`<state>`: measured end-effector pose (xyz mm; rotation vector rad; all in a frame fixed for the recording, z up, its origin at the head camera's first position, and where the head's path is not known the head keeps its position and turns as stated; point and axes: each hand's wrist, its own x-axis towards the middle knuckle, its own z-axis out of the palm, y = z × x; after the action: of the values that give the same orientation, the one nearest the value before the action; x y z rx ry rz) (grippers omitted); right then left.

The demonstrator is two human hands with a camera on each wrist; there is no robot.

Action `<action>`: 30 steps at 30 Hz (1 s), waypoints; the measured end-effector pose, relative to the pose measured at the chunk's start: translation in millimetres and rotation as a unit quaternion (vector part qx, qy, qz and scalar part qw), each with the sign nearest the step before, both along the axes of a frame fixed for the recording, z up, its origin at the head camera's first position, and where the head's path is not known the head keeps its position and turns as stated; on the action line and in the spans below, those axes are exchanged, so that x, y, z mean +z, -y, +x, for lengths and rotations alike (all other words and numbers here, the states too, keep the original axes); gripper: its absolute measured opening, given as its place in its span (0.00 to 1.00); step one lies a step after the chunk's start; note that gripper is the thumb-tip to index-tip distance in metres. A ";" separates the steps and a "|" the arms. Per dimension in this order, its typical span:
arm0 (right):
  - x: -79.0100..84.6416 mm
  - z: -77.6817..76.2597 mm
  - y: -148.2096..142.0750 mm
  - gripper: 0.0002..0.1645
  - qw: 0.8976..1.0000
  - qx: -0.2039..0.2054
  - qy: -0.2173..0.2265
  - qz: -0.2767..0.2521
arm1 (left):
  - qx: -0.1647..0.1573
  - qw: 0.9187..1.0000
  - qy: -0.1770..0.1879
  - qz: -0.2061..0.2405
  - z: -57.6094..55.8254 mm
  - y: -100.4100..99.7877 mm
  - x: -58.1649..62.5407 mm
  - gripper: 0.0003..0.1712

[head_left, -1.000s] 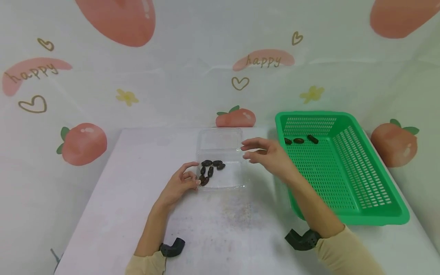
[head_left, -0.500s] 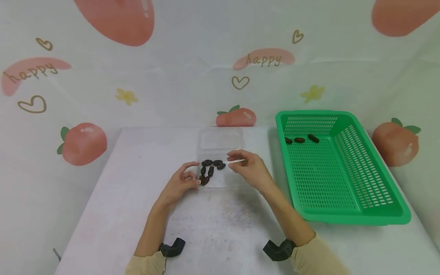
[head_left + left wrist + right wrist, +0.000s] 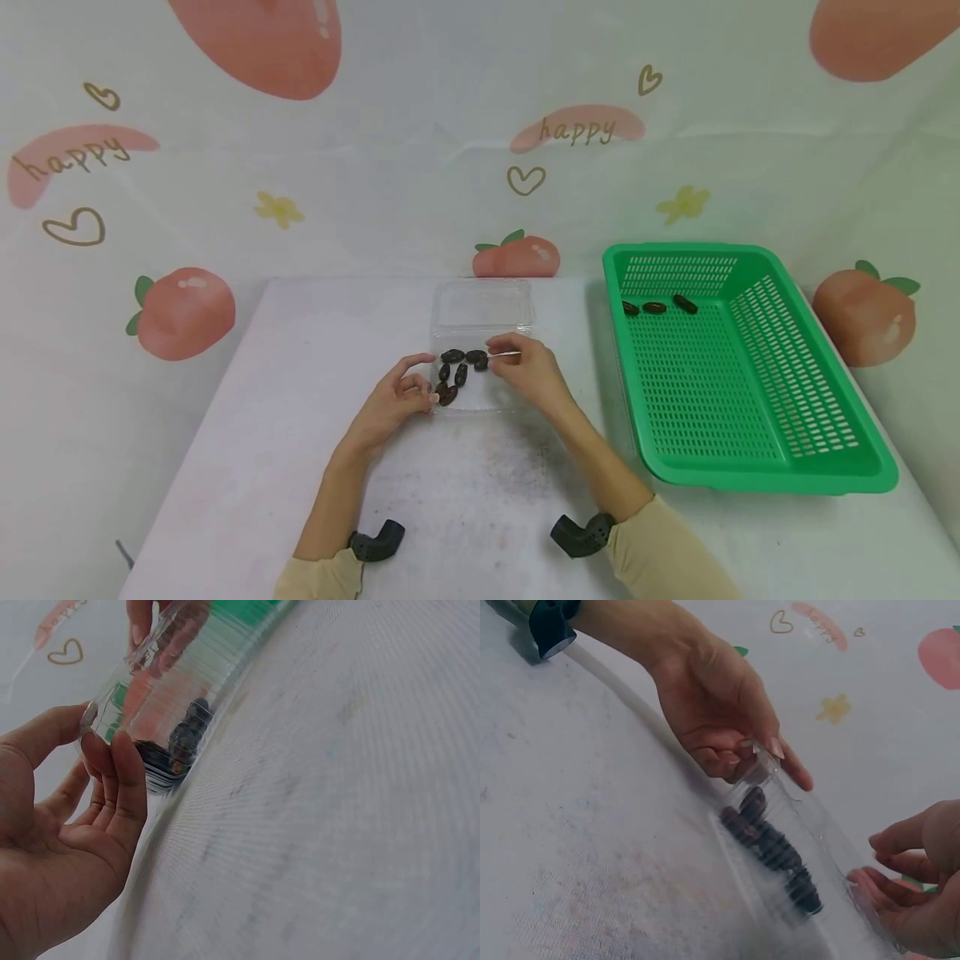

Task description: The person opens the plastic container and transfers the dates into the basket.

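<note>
In the head view a clear plastic clamshell box (image 3: 483, 392) sits on the white table with its lid lifted back. Several dark brown dates (image 3: 461, 375) lie in the left part of its base. My left hand (image 3: 390, 398) pinches the box's left side between thumb and fingers; the left wrist view shows this hand (image 3: 82, 810) at the rim. Over the box's right side is my right hand (image 3: 528, 371), its fingertips close beside the rightmost date (image 3: 482, 364). In the right wrist view a gap shows between the thumb and forefinger of this hand (image 3: 922, 881).
A green plastic basket (image 3: 757, 482) stands on the right of the table, with 3 dates (image 3: 655, 307) near its back left corner. A printed cloth backdrop (image 3: 420, 167) hangs behind. Each wrist wears a black mount.
My right hand has moved left from the box's right edge to over its base, up beside the dates. The rightmost date looks slightly turned. My left hand stays at the box's left side.
</note>
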<state>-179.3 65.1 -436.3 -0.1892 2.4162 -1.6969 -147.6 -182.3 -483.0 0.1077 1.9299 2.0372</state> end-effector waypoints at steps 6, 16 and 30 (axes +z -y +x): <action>-5.8 -3.4 8.7 0.22 0.999 -0.011 0.006 0.051 | 0.001 1.000 0.000 -0.002 -0.7 -0.5 -0.9 0.38; -10.0 -7.9 17.0 0.26 0.992 0.004 -0.015 0.126 | 0.003 1.000 0.001 0.000 -1.5 0.1 -4.7 0.39; -25.0 -20.0 25.6 0.19 0.990 0.009 -0.002 0.142 | 0.005 1.000 0.001 0.001 -1.9 -0.2 -5.9 0.39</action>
<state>-199.3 39.5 -461.4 -0.1733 2.6127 -1.3258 -149.5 -182.1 -488.9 0.0967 1.9304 2.0452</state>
